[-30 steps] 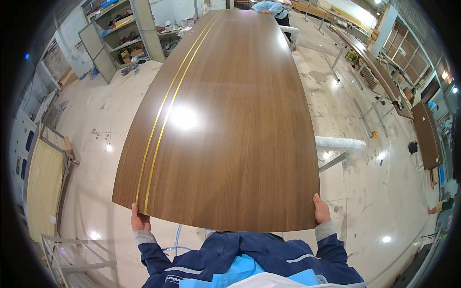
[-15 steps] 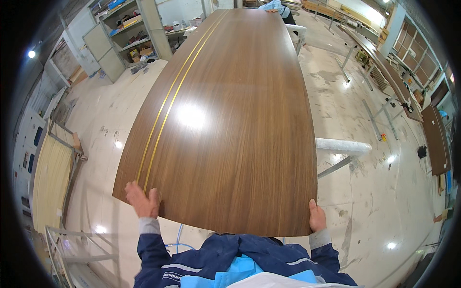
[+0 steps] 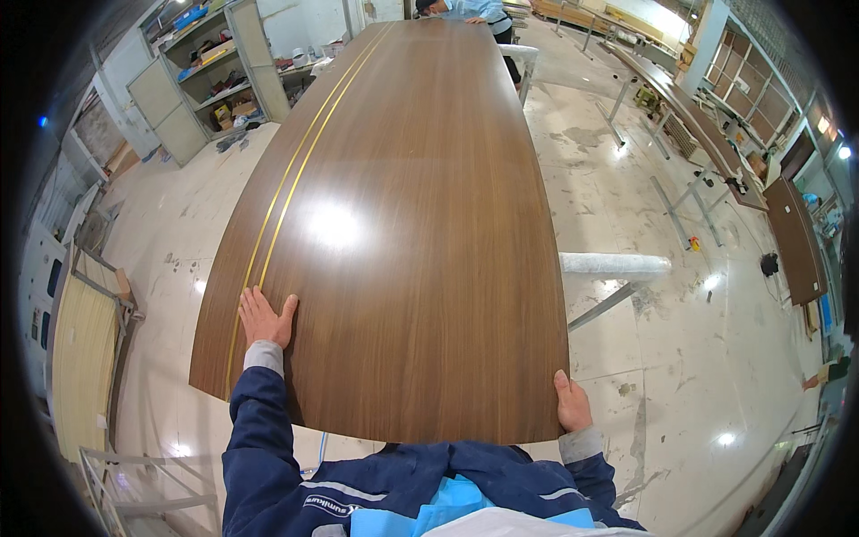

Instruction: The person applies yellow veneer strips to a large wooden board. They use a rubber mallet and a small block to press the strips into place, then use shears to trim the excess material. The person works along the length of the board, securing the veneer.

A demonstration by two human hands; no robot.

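Note:
A long brown wood-grain door panel point(image 3: 420, 268) stretches away from my body, with two thin yellow lines running lengthwise near its left side. My left hand point(image 3: 266, 318) lies flat on its top face across the yellow lines, fingers stretched out and holding nothing. At the near right corner my right hand point(image 3: 574, 404) grips the panel's edge, thumb on top and the other fingers hidden beneath. Another person point(image 3: 465, 13) leans over the far end, one hand resting on the panel there.
A padded white support bar point(image 3: 617, 265) on a metal leg sticks out right of the panel. Shelves point(image 3: 219, 67) with mixed goods stand far left. Pale stacked sheets point(image 3: 82, 358) lean at left, a metal frame point(image 3: 148, 483) below them. Another brown panel point(image 3: 795, 242) stands at right.
My left hand has moved from the panel's near edge forward onto its top face and flattened there. The right hand keeps its hold. The far person leans further into view.

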